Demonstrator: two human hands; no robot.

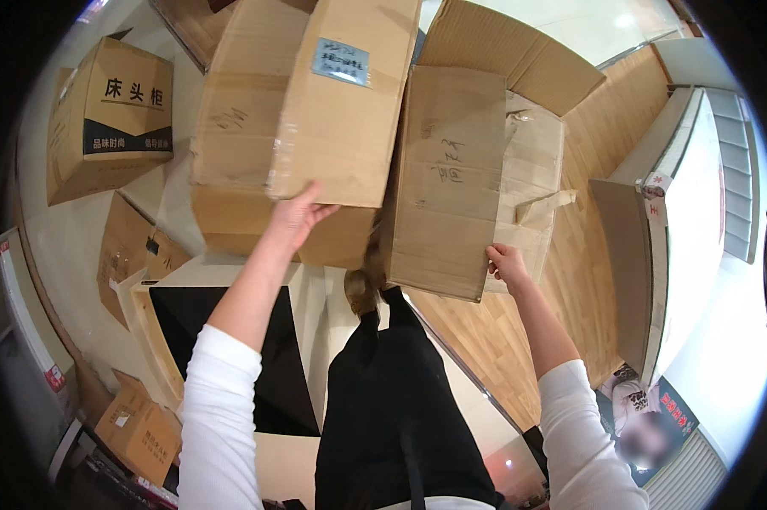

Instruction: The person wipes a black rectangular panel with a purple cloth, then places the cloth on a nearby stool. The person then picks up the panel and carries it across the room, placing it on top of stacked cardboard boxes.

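Before me stand large brown cardboard boxes. My left hand [300, 213] is at the lower edge of a tall cardboard box [342, 121] that bears a blue-grey label; its fingers are spread, some hidden by the box, and whether it grips is unclear. That box rests against a wider cardboard box [237, 140] on its left. With my right hand [506, 262] I pinch the lower right edge of a cardboard flap [450, 166] with handwriting on it. Behind this flap lie more flattened cardboard [533, 159] with torn tape and a raised flap [511, 54].
At left are a printed carton [128, 108], an opened carton [128, 255] and a smaller carton [140, 427]. A cabinet with a black top [230, 357] stands beside my legs. Large flat packages [670, 236] lean at right over the wood floor [587, 242].
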